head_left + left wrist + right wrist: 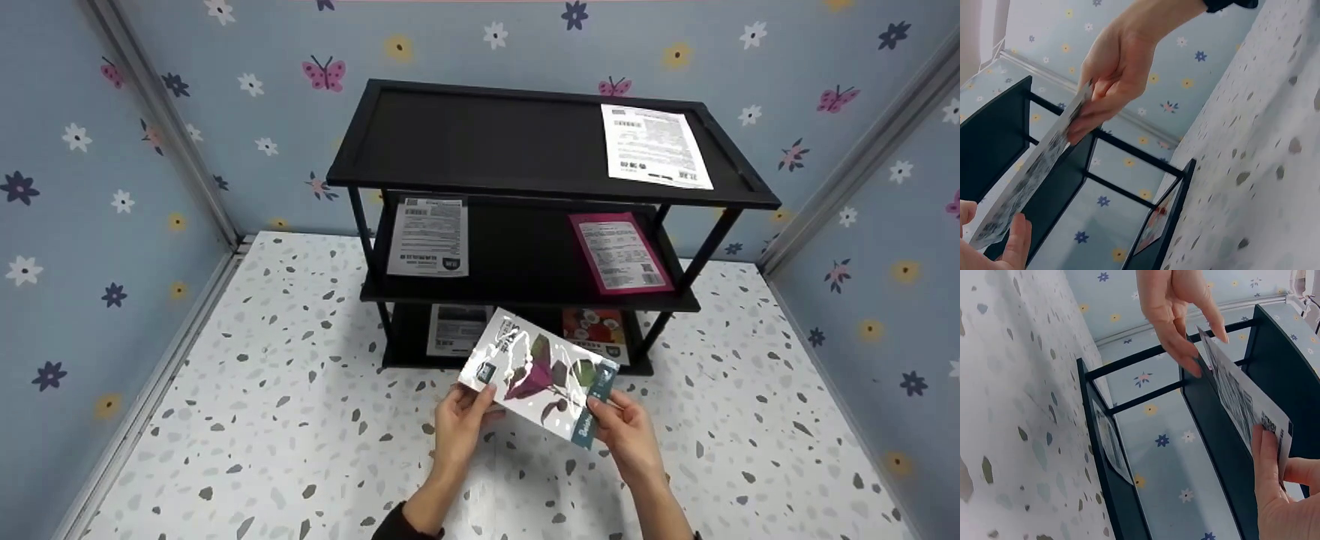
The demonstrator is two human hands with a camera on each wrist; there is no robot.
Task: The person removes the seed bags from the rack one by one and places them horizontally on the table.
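A flat glossy sachet (539, 379), white with leaves and a magenta flower printed on it and a teal band at one end, is tilted in front of the shelf rack. My left hand (461, 416) pinches its left end, thumb on the printed face and fingers beneath. At the teal end my right hand (624, 431) holds it the same way. In the left wrist view the sachet (1030, 174) shows nearly edge-on between my left hand (996, 247) and right hand (1114, 73). The right wrist view shows small print on the sachet's underside (1235, 391).
A black three-tier rack (487, 142) stands on the speckled floor (300, 427). A white sheet-like packet (656, 146) lies on top. The middle shelf carries a grey-white packet (429, 238) and a magenta-edged packet (622, 253). Below lie another grey-white packet (456, 328) and a red-pictured packet (595, 330).
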